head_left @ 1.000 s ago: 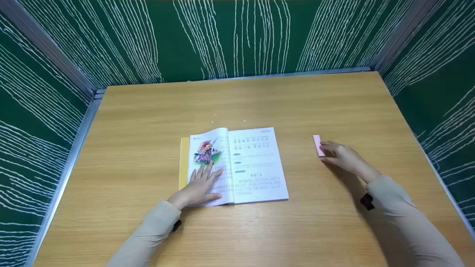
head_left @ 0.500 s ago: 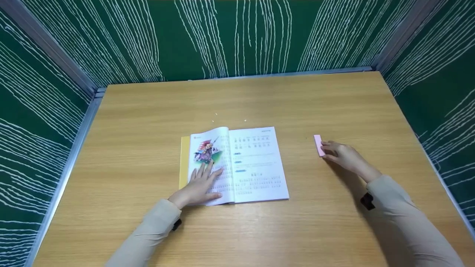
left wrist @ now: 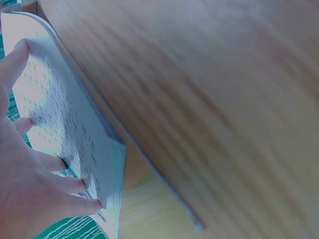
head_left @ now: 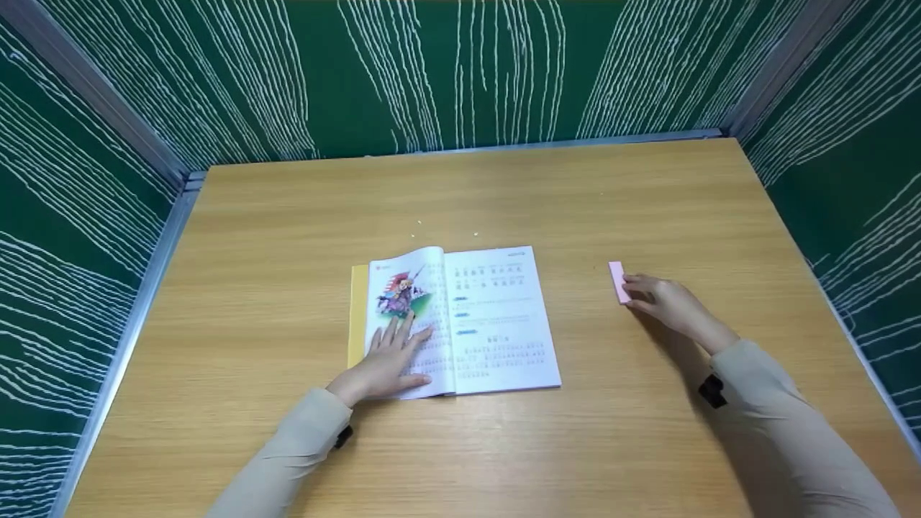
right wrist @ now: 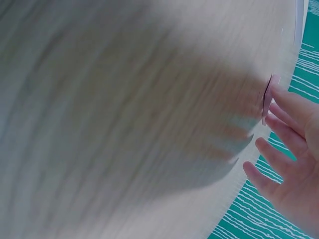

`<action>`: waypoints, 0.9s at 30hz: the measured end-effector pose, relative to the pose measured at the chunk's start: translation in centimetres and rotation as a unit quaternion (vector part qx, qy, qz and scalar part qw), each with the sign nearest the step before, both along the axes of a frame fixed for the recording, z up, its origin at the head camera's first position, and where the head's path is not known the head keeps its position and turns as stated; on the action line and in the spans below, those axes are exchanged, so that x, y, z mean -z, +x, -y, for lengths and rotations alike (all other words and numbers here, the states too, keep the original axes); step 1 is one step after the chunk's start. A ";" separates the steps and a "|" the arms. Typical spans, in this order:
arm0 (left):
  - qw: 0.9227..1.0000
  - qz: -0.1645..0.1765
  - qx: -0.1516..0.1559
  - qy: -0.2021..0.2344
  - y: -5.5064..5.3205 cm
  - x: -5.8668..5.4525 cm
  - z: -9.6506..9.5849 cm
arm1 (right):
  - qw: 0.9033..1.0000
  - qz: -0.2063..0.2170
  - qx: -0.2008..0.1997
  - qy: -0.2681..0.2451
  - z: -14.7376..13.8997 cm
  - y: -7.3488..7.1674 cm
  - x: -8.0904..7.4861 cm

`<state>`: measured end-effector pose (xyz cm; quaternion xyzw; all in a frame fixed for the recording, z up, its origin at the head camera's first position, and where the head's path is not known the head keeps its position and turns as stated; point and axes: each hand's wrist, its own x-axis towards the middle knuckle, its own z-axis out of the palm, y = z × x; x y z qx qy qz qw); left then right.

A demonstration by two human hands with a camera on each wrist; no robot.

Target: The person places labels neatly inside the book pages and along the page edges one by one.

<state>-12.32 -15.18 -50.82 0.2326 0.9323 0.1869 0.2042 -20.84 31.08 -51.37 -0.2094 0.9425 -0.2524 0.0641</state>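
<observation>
An open book [head_left: 496,360] with printed text lies on the wooden table, a coloured picture of a rider at the top of its left page. My left hand [head_left: 385,363] rests with fingers spread on that left page. In the left wrist view the fingertips [left wrist: 60,163] press on the page. To the right of the book lies a small flat pink bar [head_left: 616,277]; its exact kind does not show. My right hand [head_left: 669,306] pinches the bar's near part between thumb and fingers. In the right wrist view the thumb overlaps the bar [right wrist: 268,97] while the other fingers stay spread.
A yellow sheet or cover [head_left: 357,309] sticks out from under the book's left side. Several tiny white scraps lie on the table [head_left: 288,237] beyond the book. Green walls [head_left: 345,86] with white wavy lines stand at the back and both sides.
My right thumb has moved slightly in against the near end of the pink bar. The left hand and the book stay in place.
</observation>
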 end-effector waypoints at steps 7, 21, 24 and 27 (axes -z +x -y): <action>1.000 0.006 -0.005 -0.001 0.0 0.0 0.0 | 1.000 0.026 0.004 0.007 0.0 -0.1 -0.2; 1.000 0.002 -0.004 -0.007 0.0 0.1 0.0 | 1.000 0.016 -0.007 0.000 0.1 -0.3 -0.3; 1.000 -0.001 -0.002 -0.006 0.1 0.1 0.0 | 1.000 0.007 0.004 -0.006 0.3 -0.4 -0.4; 1.000 -0.009 0.003 -0.003 0.1 0.0 0.0 | 1.000 -0.005 0.022 -0.016 0.5 -0.4 -0.4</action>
